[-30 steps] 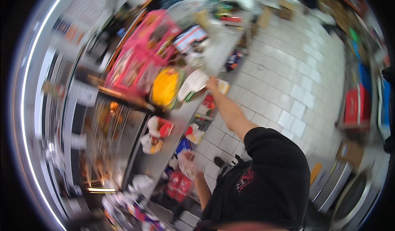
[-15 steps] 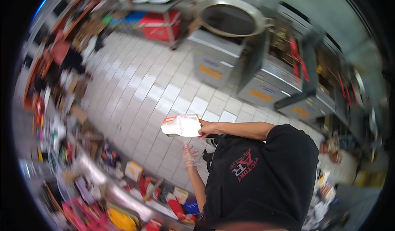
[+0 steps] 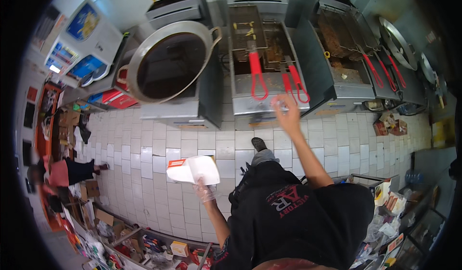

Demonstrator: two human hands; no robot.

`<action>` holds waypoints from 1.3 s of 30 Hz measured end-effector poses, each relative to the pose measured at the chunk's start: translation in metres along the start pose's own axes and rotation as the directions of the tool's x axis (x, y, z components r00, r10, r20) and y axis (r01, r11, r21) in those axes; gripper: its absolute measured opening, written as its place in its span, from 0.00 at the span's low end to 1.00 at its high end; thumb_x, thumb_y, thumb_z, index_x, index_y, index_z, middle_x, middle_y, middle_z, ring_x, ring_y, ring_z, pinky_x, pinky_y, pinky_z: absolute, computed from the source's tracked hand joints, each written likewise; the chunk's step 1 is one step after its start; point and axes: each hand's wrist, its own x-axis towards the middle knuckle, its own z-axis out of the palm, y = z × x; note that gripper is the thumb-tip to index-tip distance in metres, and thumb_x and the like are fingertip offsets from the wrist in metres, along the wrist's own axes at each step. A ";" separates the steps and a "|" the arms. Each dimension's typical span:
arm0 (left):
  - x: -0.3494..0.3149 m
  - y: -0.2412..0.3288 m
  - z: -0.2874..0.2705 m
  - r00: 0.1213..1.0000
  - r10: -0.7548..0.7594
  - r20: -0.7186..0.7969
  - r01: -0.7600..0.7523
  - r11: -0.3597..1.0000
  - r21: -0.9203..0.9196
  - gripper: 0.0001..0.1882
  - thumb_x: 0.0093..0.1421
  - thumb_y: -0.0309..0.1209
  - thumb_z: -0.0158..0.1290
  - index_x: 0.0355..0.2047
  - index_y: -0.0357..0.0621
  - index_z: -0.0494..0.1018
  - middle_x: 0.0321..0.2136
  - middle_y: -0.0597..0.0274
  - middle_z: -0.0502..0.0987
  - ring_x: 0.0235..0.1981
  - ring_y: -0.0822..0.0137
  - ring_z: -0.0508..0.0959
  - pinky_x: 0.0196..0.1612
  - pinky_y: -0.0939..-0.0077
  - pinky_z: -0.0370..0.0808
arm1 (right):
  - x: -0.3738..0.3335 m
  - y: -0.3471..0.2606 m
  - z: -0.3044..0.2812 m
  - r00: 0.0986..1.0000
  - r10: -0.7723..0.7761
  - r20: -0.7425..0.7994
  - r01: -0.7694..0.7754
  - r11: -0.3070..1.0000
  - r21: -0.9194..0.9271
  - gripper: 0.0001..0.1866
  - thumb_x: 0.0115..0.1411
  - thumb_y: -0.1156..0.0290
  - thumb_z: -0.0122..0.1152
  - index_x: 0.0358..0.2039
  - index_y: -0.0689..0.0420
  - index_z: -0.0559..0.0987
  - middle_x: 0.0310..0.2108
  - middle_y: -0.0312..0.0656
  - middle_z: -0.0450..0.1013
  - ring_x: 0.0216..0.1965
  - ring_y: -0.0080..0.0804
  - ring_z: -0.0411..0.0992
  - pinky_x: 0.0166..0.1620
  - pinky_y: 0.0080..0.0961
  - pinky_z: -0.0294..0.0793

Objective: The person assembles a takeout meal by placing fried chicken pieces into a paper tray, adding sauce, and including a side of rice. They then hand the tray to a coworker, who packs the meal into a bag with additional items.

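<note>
My left hand (image 3: pixel 206 191), in a clear plastic glove, holds a white paper carton (image 3: pixel 195 170) with an orange patch at its far left corner. The carton is up over the tiled floor; what is inside cannot be seen. My right hand (image 3: pixel 288 116) looks bare and reaches forward to the front edge of the middle fryer (image 3: pixel 245 106). Its fingers are a little apart, close to the red handles (image 3: pixel 298 83) of a wire basket; whether they touch is unclear. Left of these, another basket (image 3: pixel 248 29) with a red handle holds a few yellow pieces.
A wide pan (image 3: pixel 130 77) of dark liquid stands left of the middle fryer. Another fryer (image 3: pixel 349 85) with red-handled baskets is on the right. A crowded shelf (image 3: pixel 139 236) runs behind my left arm. A person (image 3: pixel 67 171) bends at far left.
The carton has passed from my right hand to my left. My right hand has moved forward to the fryer, and the view has turned right toward the fryers.
</note>
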 end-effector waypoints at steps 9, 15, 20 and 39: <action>0.041 0.026 0.120 0.993 -0.052 -0.108 0.034 0.986 -0.166 0.22 0.66 0.37 0.58 0.55 0.36 0.73 0.47 0.56 0.79 0.48 0.62 0.81 0.49 0.64 0.82 | 0.197 0.172 -0.044 0.359 0.677 0.642 -0.891 0.043 0.453 0.11 0.75 0.60 0.53 0.44 0.54 0.71 0.21 0.31 0.64 0.15 0.17 0.56 0.16 0.19 0.57; 0.030 0.055 0.158 0.995 -0.005 -0.097 -0.007 0.992 -0.126 0.19 0.65 0.35 0.60 0.51 0.35 0.74 0.46 0.55 0.80 0.47 0.61 0.81 0.49 0.65 0.82 | 0.198 0.131 -0.063 0.564 0.609 0.557 -0.791 0.207 0.575 0.11 0.76 0.63 0.50 0.36 0.53 0.67 0.18 0.26 0.55 0.14 0.13 0.48 0.14 0.18 0.48; 0.031 0.052 0.174 0.985 -0.009 -0.173 -0.018 0.987 -0.157 0.21 0.64 0.33 0.61 0.52 0.34 0.72 0.46 0.54 0.79 0.46 0.61 0.81 0.48 0.66 0.83 | 0.200 0.107 -0.072 0.547 0.669 0.504 -0.787 0.206 0.582 0.11 0.76 0.61 0.51 0.37 0.52 0.69 0.18 0.25 0.54 0.13 0.12 0.48 0.13 0.16 0.46; 0.074 0.078 0.175 0.995 0.001 -0.097 -0.020 0.979 -0.202 0.23 0.64 0.33 0.61 0.55 0.34 0.71 0.48 0.54 0.79 0.48 0.61 0.81 0.50 0.64 0.83 | 0.290 0.022 -0.144 0.401 0.577 0.711 -0.714 -0.290 0.638 0.10 0.76 0.71 0.45 0.49 0.63 0.71 0.22 0.27 0.58 0.13 0.12 0.54 0.11 0.14 0.56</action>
